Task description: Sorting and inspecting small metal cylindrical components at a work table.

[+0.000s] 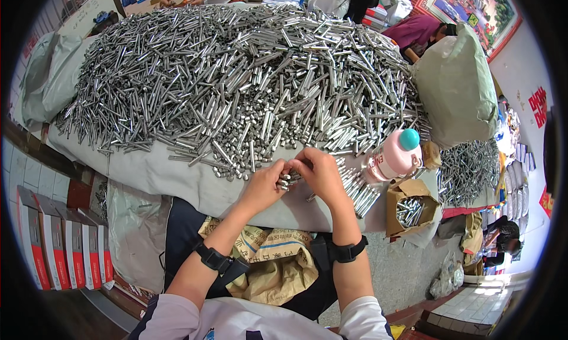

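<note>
Pile of metal rods (236, 79) blocks ahead. Pink bottle (395, 155) and cardboard box (409, 210) crowd right; bare cloth (177, 177) leaves room left.

I see a brightly and evenly lit scene, daylight-like, with only soft, short shadows under my hands (296, 177) at the centre. The heap of small metal tubes (236, 79) sparkles with many tiny glints but no washed-out glare. The brightest patch is the pale tiled floor (473, 304) at lower right. Focus is sharp in the middle and softens outward. Fisheye distortion bends straight edges near the rim, and black corners frame the circular picture.
</note>
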Tool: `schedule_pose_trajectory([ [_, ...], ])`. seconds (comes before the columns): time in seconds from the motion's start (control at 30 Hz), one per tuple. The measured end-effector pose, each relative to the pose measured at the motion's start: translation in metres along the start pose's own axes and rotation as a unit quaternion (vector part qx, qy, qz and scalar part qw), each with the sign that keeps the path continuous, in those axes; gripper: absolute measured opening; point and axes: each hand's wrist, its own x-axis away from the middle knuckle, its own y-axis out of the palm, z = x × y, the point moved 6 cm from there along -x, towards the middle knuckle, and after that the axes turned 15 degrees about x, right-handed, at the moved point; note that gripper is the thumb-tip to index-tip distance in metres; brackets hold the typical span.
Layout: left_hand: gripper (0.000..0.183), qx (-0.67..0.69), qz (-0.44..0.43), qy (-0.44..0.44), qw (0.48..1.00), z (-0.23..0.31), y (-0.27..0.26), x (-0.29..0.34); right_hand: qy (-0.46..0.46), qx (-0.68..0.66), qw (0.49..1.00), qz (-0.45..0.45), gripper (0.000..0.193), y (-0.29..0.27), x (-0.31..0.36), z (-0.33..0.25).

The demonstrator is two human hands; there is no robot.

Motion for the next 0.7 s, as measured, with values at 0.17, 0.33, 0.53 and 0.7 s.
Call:
schedule_pose_trajectory([
  [0.17, 0.033, -0.012, -0.025, 0.006, 1.000, 0.007, -0.001, 0.000, -0.005, -0.071, 0.996, 0.044, 0.016, 0.000, -0.006, 0.005],
  [0.33, 0.029, 0.019, -0.010, 0.035, 0.999, 0.005, 0.001, -0.001, 0.024, -0.087, 0.994, 0.060, 0.014, 0.009, -0.015, 0.022],
  [0.53, 0.025, 0.002, -0.018, 0.014, 1.000, 0.006, 0.000, -0.001, -0.002, -0.074, 0.996, 0.054, 0.012, 0.011, -0.030, 0.041],
  [0.7, 0.027, -0.013, -0.012, 0.045, 0.999, 0.010, -0.001, -0.002, -0.047, -0.011, 0.999, 0.000, 0.019, 0.022, -0.038, 0.035],
])
